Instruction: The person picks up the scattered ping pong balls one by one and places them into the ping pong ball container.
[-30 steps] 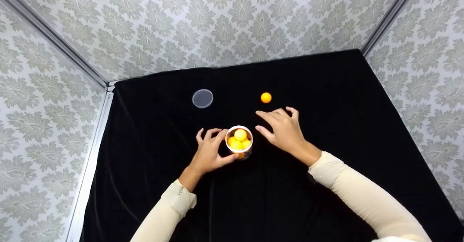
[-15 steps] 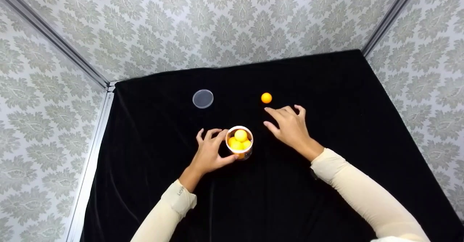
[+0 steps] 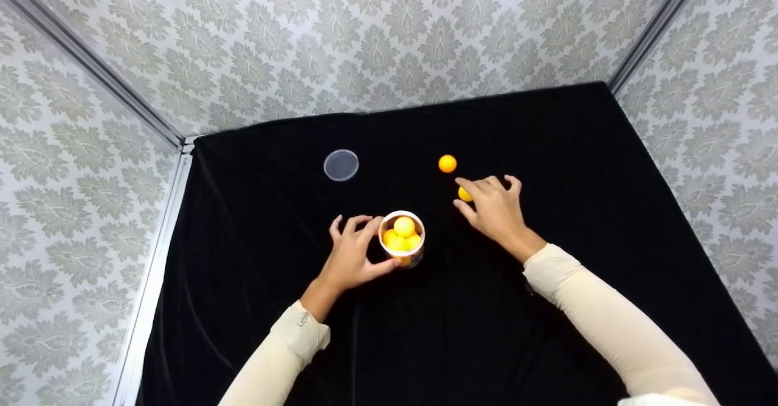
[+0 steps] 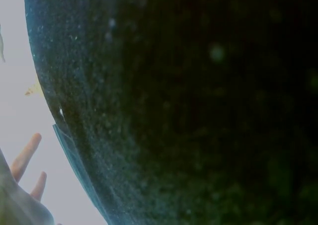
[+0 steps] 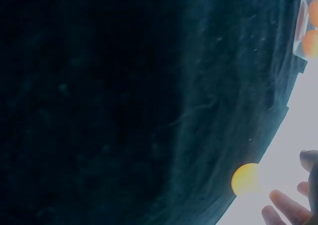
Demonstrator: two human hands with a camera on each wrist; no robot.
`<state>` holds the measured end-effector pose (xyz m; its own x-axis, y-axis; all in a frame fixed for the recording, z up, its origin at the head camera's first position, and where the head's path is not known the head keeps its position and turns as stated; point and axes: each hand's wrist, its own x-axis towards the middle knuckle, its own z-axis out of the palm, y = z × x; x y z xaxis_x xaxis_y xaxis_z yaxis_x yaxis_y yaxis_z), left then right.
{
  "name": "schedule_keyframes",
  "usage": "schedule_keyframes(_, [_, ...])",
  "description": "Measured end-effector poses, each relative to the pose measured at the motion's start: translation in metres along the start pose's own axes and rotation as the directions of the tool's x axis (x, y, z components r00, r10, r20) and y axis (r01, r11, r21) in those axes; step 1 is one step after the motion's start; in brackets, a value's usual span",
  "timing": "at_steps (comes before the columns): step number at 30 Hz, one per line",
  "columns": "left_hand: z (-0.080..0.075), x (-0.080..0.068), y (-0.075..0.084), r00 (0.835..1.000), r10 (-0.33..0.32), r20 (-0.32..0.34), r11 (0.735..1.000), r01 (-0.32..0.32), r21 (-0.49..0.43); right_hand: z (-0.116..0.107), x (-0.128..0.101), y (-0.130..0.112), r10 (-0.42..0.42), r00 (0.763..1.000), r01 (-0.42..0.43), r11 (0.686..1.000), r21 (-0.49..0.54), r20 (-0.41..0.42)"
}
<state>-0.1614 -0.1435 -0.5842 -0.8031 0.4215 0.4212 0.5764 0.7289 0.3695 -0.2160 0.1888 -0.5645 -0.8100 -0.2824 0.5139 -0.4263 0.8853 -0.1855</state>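
Observation:
My left hand (image 3: 349, 260) grips an upright round canister (image 3: 408, 259) with a white rim and an orange-and-dark side, thumb in front and fingers at its left. Several yellow-orange table tennis balls (image 3: 404, 227) are piled inside. To the right, my right hand (image 3: 495, 208) hovers low with thumb and index finger spread about another table tennis ball (image 3: 464, 194), which the index finger partly covers. One more orange ball (image 3: 447, 163) lies just beyond those fingertips. In the right wrist view, fingers (image 5: 290, 207) appear apart from a ball (image 5: 245, 179).
Black cloth (image 3: 261, 309) covers the table. A clear round lid (image 3: 341, 165) lies flat behind the canister, to the left. Patterned wall panels (image 3: 389, 41) with metal frame posts stand along the back and sides.
My right hand has shifted right, away from the canister, and a ball now shows between its thumb and index finger. The left hand and canister have stayed in place.

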Motion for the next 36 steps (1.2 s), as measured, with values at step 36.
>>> schedule_keyframes(36, [0.000, -0.001, 0.001, 0.999, 0.017, -0.027, 1.000, -0.017, -0.001, 0.022, 0.003, 0.026, 0.120, 0.982, -0.108, 0.991, -0.082, 0.149])
